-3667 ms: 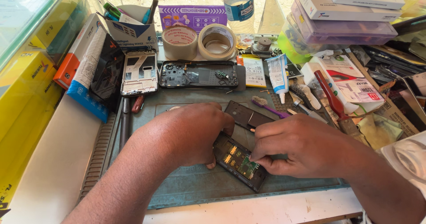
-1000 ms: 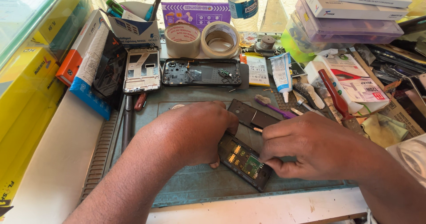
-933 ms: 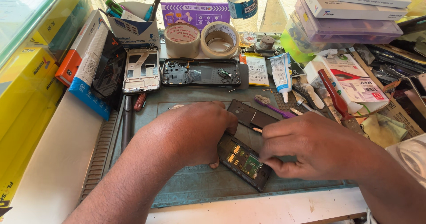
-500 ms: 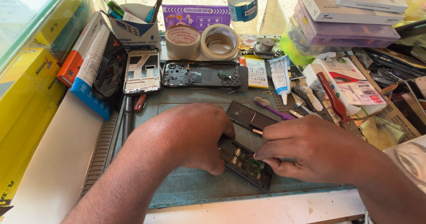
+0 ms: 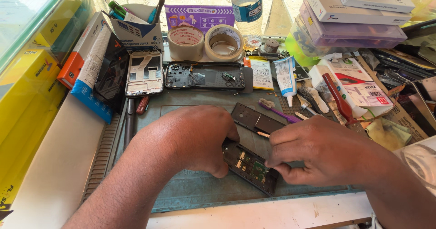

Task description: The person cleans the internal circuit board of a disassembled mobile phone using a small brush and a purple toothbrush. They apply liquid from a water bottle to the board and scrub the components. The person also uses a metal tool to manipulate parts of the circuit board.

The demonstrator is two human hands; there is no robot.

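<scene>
We press our left hand (image 5: 195, 140) down on the near end of an opened phone body (image 5: 250, 167) that lies on the grey work mat (image 5: 190, 190). The fingers curl over its upper-left corner with the thumb tucked against its near edge, so they are together and bearing on the phone rather than wrapped round it. Our right hand (image 5: 318, 152) sits on the other side, fingertips (image 5: 274, 162) pinched together right over the exposed circuit board. A thin stick-like tool (image 5: 263, 134) pokes out beyond the knuckles. We cannot tell whether the pinch grips that tool or some small part on the board.

Just beyond both sets of fingers lies a dark phone back cover (image 5: 255, 119), touching or nearly touching the phone body. A purple brush (image 5: 279, 112) rests past it to the right. Farther off from the fingers sit a second phone frame (image 5: 205, 75), a silvery mid-frame (image 5: 144, 73), two tape rolls (image 5: 205, 43) and a glue tube (image 5: 285, 74).

We judge the phone body to be light, stiff and thin, with a fragile board and small gold contacts showing. It should slide readily on the mat, so it wants steadying at its outer edges and corners, never on the bare components.
</scene>
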